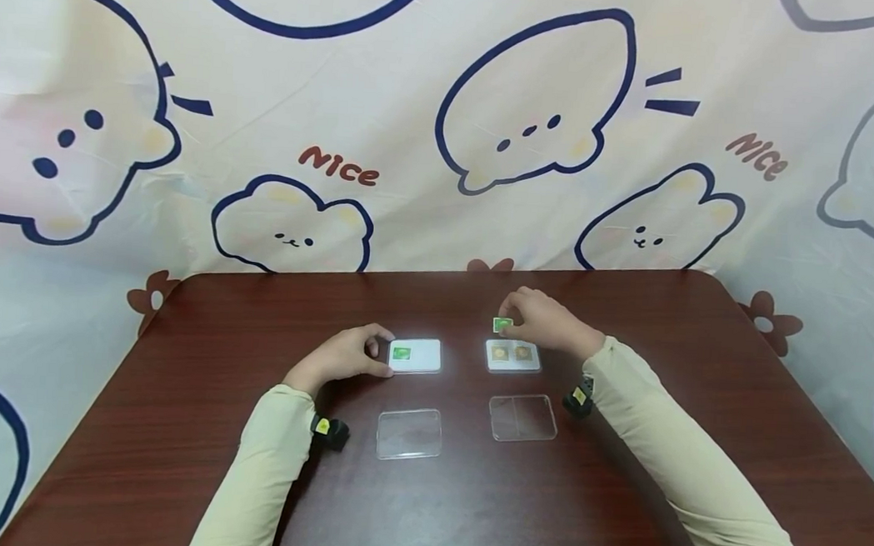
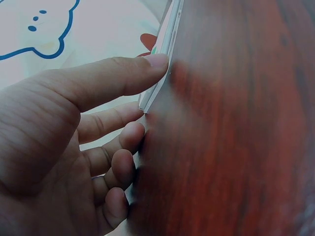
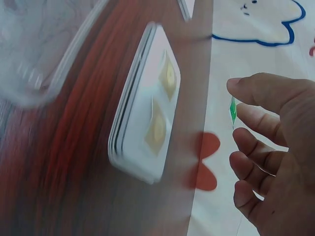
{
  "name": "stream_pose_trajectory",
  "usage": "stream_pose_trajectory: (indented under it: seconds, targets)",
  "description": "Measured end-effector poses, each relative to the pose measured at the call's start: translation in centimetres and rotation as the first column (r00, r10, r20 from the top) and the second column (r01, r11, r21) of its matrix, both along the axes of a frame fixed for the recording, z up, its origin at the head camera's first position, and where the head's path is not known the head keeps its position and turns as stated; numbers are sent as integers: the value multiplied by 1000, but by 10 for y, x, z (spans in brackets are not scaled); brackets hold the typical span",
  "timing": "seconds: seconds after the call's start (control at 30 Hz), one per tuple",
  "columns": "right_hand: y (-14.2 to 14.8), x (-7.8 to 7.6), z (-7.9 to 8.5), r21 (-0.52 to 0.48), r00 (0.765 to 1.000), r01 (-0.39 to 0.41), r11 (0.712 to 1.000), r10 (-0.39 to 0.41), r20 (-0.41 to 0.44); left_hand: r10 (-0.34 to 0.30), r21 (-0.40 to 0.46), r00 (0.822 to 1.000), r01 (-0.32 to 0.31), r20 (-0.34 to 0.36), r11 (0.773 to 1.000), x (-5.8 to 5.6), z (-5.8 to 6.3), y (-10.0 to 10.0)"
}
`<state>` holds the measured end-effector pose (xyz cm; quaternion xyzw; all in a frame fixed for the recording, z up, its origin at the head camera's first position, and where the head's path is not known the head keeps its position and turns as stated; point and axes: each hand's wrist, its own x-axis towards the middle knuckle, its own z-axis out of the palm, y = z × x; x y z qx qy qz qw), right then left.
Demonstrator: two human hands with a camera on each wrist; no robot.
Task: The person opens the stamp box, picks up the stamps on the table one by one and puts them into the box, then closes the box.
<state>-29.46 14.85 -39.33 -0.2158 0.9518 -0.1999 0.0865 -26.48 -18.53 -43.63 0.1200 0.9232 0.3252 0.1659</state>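
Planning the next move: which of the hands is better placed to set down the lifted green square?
Probably the right: the right hand already pinches the lifted square, while the left hand grips the end of the white case bearing the other green square.

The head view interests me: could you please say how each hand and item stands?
Left white case: flat, one green square on it.
Left hand: gripping that case.
Right white case: flat, two brown squares on it.
Right hand: pinching another green square, raised.
Left clear tray: lying flat.
Right clear tray: lying flat.
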Motion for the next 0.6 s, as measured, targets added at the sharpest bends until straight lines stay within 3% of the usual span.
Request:
stream_pose_trajectory:
  seconds: [0.6]
  targets:
    - [-61,5,-5,0,990,-138,990,138,-5,9,14,1000,-9,21,1000,2,3,0]
